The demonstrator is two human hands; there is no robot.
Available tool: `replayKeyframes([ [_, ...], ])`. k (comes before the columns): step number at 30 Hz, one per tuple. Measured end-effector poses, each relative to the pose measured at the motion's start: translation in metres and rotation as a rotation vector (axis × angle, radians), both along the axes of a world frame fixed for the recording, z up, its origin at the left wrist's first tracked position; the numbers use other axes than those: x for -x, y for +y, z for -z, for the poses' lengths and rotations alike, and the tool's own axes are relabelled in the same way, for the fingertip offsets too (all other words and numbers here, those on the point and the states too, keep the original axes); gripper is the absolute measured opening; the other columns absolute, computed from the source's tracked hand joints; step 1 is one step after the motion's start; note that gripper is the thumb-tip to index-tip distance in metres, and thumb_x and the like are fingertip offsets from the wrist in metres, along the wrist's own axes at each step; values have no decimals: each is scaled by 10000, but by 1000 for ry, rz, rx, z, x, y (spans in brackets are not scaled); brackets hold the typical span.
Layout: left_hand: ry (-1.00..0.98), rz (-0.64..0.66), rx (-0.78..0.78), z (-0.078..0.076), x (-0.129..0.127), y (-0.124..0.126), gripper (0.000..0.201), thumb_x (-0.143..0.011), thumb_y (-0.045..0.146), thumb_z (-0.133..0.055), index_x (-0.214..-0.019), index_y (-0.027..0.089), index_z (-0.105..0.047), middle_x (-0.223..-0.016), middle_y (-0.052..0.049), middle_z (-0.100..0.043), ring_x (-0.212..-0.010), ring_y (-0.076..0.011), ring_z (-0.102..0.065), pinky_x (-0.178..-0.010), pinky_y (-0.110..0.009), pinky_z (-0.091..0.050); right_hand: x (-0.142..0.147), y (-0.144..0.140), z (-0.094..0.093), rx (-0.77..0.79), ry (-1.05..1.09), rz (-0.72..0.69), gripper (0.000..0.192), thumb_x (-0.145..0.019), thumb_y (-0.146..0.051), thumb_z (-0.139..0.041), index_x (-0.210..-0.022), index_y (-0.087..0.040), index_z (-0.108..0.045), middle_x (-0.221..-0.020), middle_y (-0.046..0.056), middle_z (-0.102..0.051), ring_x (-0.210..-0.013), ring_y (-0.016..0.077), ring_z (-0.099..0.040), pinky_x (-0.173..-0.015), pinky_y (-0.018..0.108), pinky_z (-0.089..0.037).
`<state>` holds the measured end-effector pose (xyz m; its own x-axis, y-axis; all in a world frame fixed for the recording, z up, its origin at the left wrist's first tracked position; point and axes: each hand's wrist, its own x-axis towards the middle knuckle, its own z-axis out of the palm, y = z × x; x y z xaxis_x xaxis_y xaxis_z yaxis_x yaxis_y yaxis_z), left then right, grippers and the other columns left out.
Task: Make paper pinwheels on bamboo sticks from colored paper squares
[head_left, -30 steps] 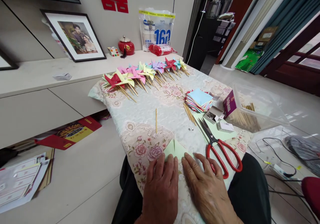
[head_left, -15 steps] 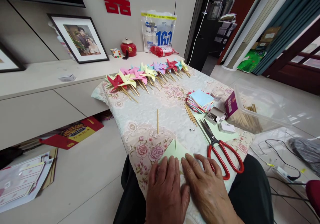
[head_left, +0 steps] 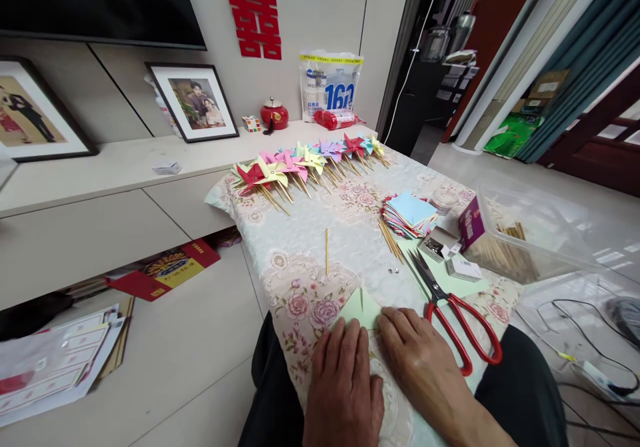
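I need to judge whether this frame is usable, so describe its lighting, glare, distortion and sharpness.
Head view: soft, even daylight comes from the right, with weak shadows under the left hand and right hand on the pale green folded paper; glare whitens the clear plastic box and the floor beside it; wide-angle bending curves the wall lines and door frames; the red-handled scissors look sharp, the edges softer.

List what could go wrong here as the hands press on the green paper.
The scissors lie close beside the right hand, blades pointing away; a sideways sweep could knock them off the table edge. The small metal pins lie loose on the cloth and could roll away or get lost. The light green paper has a slit; hard pressing by the left hand might tear it.
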<state>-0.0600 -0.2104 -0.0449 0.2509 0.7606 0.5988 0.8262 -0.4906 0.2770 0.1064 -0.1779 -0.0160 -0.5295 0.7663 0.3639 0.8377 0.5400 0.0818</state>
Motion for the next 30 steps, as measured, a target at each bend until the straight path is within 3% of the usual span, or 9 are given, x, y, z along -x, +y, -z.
replayKeyframes([
  [3,-14,67,43,-1,8,-4,418,-875,130,-531,-1282,127,-627,-1339,-132,-644,-1269,-305,-553,-1043,-443,-455,0,2,-3,13,23,-14,209,-890,-10,-501,-983,-96,-668,-1013,154,-697,-860,271,-604,-719,390,-519],
  [6,-251,179,191,-1,14,-11,494,-833,69,-531,-1309,177,-604,-1307,-131,-644,-1231,-273,-590,-1013,-409,-509,1,2,-5,17,24,5,165,-871,-15,-544,-937,-121,-652,-955,131,-683,-837,264,-589,-705,375,-485],
  [10,-874,243,673,-3,12,-19,443,-851,139,-545,-1274,235,-633,-1308,-109,-650,-1171,-241,-640,-947,-355,-552,3,4,-6,31,-4,34,175,-798,4,-611,-847,-164,-615,-847,78,-647,-765,246,-559,-664,354,-430],
  [13,-1295,273,1055,-9,9,-16,400,-864,254,-621,-1260,221,-664,-1243,-120,-706,-1155,-252,-659,-1002,-384,-517,5,5,-8,35,-32,62,206,-748,5,-650,-787,-186,-583,-782,54,-612,-716,247,-540,-638,362,-396],
  [16,-1549,308,1257,-18,6,-8,463,-820,315,-723,-1270,217,-673,-1247,-127,-718,-1192,-266,-643,-1060,-411,-467,8,2,-12,25,-28,88,228,-718,5,-656,-750,-201,-562,-741,45,-592,-685,249,-529,-628,372,-376],
  [19,-1664,340,1282,-24,1,-1,512,-790,334,-769,-1282,228,-670,-1245,-115,-724,-1237,-268,-618,-1118,-429,-410,13,-5,-15,16,-16,107,228,-704,11,-635,-753,-200,-566,-736,53,-596,-678,252,-528,-631,378,-380],
  [21,-1678,291,1239,-26,-2,2,512,-785,357,-774,-1270,227,-676,-1219,-108,-736,-1233,-271,-620,-1124,-439,-405,17,-11,-17,24,-8,107,223,-710,14,-618,-775,-196,-578,-745,60,-604,-681,255,-535,-632,381,-393],
  [26,-1452,90,1100,-27,-6,7,484,-790,425,-748,-1204,178,-707,-1039,-96,-775,-1017,-253,-696,-989,-415,-517,22,-22,-22,64,29,79,195,-800,2,-555,-840,-184,-600,-775,72,-624,-680,257,-574,-612,380,-443],
  [30,-1372,31,1039,-32,1,12,431,-765,434,-756,-1110,176,-748,-915,-77,-775,-919,-244,-708,-858,-360,-566,12,-24,-29,179,315,42,167,-942,-85,-475,-971,-179,-610,-902,99,-653,-804,244,-631,-699,365,-518],
])
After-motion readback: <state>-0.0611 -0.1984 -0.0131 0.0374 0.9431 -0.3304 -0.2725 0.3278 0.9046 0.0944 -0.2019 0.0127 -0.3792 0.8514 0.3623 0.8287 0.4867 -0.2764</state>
